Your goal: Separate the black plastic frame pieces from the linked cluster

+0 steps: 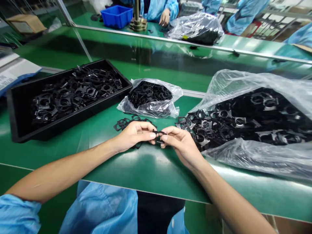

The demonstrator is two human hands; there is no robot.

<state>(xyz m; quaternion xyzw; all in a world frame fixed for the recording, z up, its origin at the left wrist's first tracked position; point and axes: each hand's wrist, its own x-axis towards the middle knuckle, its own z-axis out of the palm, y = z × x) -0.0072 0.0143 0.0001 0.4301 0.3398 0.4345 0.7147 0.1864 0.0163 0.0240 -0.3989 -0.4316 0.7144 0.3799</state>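
Note:
My left hand (140,133) and my right hand (179,141) meet above the green table (117,172), both pinching a small black plastic part (159,132) between them. Fingers cover much of it, so its full shape is hidden. Just behind my left hand lie loose black rings (123,123) on the tabletop. A clear bag of black rings (149,94) stands open beyond my hands. To the right, a large open plastic bag (243,146) spills black plastic pieces with round holes (224,113) close to my right hand.
A black tray (70,118) full of similar black pieces sits at the left. Beyond a low clear partition (136,55) are a blue bin (117,16), another filled plastic bag (197,27) and a co-worker's hand (165,17). The table's front edge runs near my body.

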